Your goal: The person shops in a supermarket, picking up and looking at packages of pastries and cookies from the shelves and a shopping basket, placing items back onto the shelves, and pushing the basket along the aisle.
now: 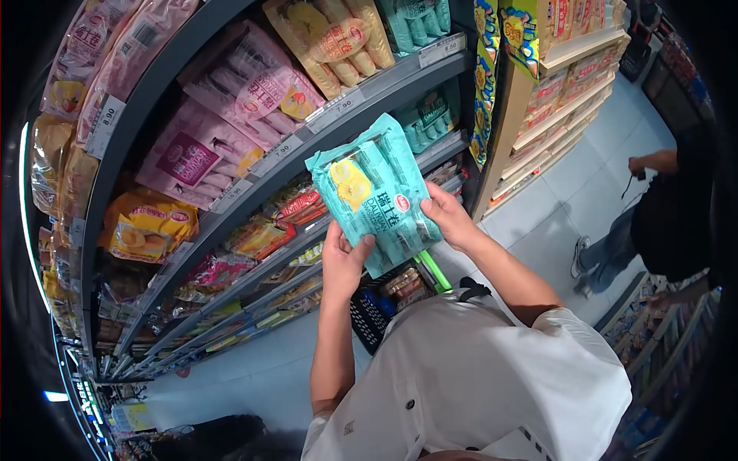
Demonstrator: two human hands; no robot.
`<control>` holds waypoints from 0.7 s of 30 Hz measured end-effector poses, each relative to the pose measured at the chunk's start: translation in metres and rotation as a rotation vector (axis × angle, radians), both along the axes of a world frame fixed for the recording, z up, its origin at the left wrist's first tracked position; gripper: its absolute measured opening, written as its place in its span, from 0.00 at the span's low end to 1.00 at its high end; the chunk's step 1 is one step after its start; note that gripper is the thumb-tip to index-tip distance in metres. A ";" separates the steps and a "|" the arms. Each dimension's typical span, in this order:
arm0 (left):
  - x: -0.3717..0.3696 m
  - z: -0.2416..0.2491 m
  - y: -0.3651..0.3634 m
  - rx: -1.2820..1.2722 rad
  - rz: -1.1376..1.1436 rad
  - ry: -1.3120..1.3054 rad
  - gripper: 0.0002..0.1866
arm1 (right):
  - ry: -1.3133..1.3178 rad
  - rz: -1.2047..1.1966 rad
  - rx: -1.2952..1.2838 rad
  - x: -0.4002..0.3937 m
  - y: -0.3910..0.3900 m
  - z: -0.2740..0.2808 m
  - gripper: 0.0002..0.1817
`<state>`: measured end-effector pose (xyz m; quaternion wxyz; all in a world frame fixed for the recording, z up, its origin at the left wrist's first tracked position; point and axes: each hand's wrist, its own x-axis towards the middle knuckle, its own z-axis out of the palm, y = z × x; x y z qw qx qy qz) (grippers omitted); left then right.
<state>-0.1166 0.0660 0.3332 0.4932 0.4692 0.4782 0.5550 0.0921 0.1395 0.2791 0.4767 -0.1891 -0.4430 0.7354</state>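
A teal bag of Swiss rolls (374,196), with yellow fruit pictured on its front, is held up before the shelves in both hands. My left hand (346,252) grips its lower left edge, thumb on the front and fingers behind. On the opposite edge, my right hand (450,217) has its thumb on the front too, the other fingers mostly hidden behind the bag. Similar teal bags (430,117) lie on the shelf just beyond it. Pink bags of Swiss rolls (257,92) and a yellowish one (338,42) fill the shelf at the upper left.
Grey shelf edges (307,127) with price tags curve along the left. A black shopping basket (373,319) with packages inside is below my hands. A wooden display rack (500,146) stands at the right. Another person (653,207) is farther right on the tiled floor (553,196).
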 end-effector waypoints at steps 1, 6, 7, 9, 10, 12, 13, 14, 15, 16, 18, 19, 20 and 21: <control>0.000 -0.001 0.000 0.001 -0.007 0.002 0.27 | -0.002 0.000 -0.005 0.001 0.001 -0.001 0.32; 0.003 -0.001 0.001 0.011 -0.002 -0.030 0.25 | 0.022 0.016 -0.053 0.006 -0.001 -0.005 0.33; 0.004 -0.001 0.001 0.008 -0.001 -0.030 0.25 | 0.007 0.019 -0.035 0.007 -0.002 -0.006 0.35; 0.004 -0.002 0.001 0.004 -0.008 -0.033 0.25 | -0.007 0.022 -0.017 0.008 -0.003 -0.007 0.38; 0.004 -0.003 0.002 0.001 -0.015 -0.035 0.25 | -0.022 0.023 -0.009 0.009 -0.003 -0.007 0.37; 0.005 -0.006 0.002 0.005 -0.015 -0.050 0.25 | -0.036 0.022 -0.002 0.011 -0.004 -0.008 0.37; 0.007 -0.007 0.002 0.008 -0.014 -0.064 0.25 | -0.027 0.023 -0.017 0.011 -0.004 -0.009 0.36; 0.008 -0.007 0.002 0.006 -0.017 -0.062 0.25 | -0.017 0.025 -0.033 0.011 -0.004 -0.010 0.36; 0.009 -0.007 0.002 -0.001 -0.011 -0.063 0.25 | -0.014 0.021 -0.034 0.012 -0.005 -0.010 0.36; 0.010 -0.007 0.003 -0.006 -0.008 -0.064 0.26 | -0.006 0.024 -0.055 0.012 -0.006 -0.009 0.33; 0.010 -0.009 -0.001 -0.004 0.007 -0.041 0.27 | 0.007 0.004 -0.046 0.014 -0.004 -0.010 0.30; 0.011 -0.009 0.000 0.001 0.024 -0.023 0.28 | -0.019 -0.005 -0.029 0.012 -0.003 -0.019 0.29; 0.013 -0.008 -0.001 0.010 0.043 -0.056 0.29 | -0.046 -0.019 -0.008 0.013 -0.003 -0.024 0.29; 0.011 -0.010 -0.001 0.010 0.047 -0.057 0.29 | -0.045 0.009 -0.018 0.014 -0.003 -0.024 0.30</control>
